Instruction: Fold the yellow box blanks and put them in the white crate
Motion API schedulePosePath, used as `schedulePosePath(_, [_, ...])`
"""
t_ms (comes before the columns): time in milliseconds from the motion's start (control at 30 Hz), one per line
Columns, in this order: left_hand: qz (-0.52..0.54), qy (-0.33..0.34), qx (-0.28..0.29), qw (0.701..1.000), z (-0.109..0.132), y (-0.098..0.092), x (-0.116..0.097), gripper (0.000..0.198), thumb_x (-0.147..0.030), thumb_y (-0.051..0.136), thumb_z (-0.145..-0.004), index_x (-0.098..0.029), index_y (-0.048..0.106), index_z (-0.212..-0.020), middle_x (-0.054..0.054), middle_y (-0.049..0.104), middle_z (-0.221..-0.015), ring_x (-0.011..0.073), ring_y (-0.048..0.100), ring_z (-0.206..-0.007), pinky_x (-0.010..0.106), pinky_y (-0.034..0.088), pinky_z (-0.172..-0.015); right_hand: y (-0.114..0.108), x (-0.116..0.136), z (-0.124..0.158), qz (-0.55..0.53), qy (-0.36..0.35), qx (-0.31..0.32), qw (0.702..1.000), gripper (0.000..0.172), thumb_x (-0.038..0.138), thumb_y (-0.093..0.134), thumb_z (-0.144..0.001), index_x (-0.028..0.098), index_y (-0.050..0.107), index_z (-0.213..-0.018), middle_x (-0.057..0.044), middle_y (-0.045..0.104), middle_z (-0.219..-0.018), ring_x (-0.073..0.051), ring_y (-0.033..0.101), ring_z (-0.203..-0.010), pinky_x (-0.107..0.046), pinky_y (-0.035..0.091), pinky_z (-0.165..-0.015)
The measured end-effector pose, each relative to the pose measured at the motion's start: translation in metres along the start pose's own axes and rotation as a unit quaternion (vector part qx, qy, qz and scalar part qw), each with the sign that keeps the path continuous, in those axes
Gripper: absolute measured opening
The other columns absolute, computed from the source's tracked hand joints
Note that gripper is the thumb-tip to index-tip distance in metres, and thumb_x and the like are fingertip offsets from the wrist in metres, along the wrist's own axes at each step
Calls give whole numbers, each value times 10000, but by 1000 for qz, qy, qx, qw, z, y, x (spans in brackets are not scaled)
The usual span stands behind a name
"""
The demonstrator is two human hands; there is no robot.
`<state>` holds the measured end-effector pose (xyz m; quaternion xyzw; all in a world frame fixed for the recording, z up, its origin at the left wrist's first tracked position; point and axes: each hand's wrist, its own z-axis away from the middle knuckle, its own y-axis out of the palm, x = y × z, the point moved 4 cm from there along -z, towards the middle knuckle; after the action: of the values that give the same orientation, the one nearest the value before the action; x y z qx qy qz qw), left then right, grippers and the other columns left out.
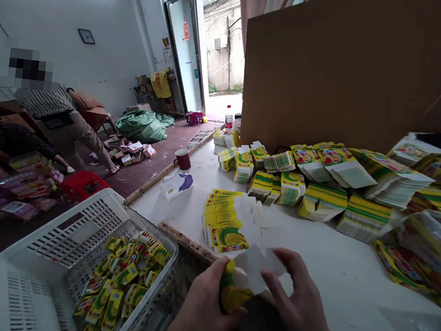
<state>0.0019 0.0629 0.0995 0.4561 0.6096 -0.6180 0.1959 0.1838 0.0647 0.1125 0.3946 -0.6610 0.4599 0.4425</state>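
Observation:
A small yellow and green card carton [234,296], partly folded with its white inner side showing, is between my two hands at the table's front edge. My left hand [207,302] is closed around its printed side, thumb on top. With thumb and forefinger, my right hand [299,296] grips the white flap; its other fingers are partly hidden. Just beyond them, a fanned stack of flat yellow cartons [224,222] lies on the white table [301,254]. To the left, a white plastic basket [55,239] holds many small folded cartons [115,286].
Bundles of flat cartons [324,198] line the back of the table before a large cardboard sheet [334,72]. A maroon mug [182,159] and a purple-and-white packet [177,184] sit at its left. A person [57,110] bends beside a red stool [85,184].

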Motion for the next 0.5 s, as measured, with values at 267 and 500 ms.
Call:
schedulePosePath(267, [1,48,-105,993,17,17,3,876,-264,734,-660,-226,274,-1404,106,639,-1161,285,636,-1013,402,544,-866,75,-24,43,-516,344,226,751,402,480,761,-665,190,738,-942,-68,741,-927,-265,666,-961,-356,492,-918])
schedulePosePath(500, [15,60,-53,997,0,12,-3,694,-175,654,-725,-293,302,-1311,47,602,-1169,224,619,-1015,344,517,-865,47,-26,22,-437,249,147,852,390,428,793,-663,184,708,-956,-116,717,-1056,-316,601,-1114,-429,426,-1001])
